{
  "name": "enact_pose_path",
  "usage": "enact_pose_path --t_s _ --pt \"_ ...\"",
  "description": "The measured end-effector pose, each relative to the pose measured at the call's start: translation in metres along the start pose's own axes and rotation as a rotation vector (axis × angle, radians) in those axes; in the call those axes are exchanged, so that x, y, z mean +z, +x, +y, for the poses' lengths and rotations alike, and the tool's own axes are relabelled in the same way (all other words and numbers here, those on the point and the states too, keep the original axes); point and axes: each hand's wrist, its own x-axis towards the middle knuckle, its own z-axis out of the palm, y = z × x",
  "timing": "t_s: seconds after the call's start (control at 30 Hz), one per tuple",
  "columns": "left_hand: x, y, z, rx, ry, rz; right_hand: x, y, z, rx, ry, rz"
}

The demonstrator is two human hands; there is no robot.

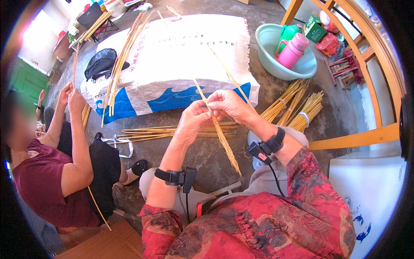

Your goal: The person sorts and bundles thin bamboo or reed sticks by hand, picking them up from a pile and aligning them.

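Between my two hands, in front of my lap, is a dried straw stalk (223,140) with a thin bare upper end and a thicker, bushy lower end slanting down to the right. My left hand (192,121) pinches it from the left, fingertips closed around its middle. My right hand (233,106) meets it there, its thumb and fingers pressed on the same spot. The fingertips partly hide each other. Just beyond lies a white sheet (189,52) with blue waves, and a single stalk (228,71) rests across it.
Long stalks (125,60) and a black cap (100,64) lie on the sheet. Tied stalk bundles (307,111) and a pale blue basin (269,60) with a pink flask (292,51) stand right. At left a person (47,185) holds another stalk. A wooden frame (358,137) borders the right.
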Motion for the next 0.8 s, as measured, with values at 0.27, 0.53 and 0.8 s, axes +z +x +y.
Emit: enact_pose_path --t_s 0.27,0.53,0.8 --pt "-0.003 -0.006 0.006 -0.016 0.014 0.023 0.004 0.002 -0.006 0.023 -0.078 -0.034" --pt "-0.005 -0.006 0.005 -0.017 -0.071 0.017 0.005 0.002 -0.005 0.068 -0.093 -0.052" --pt "-0.009 0.001 0.001 -0.008 -0.037 0.083 0.006 -0.013 -0.005 0.145 -0.116 -0.072"
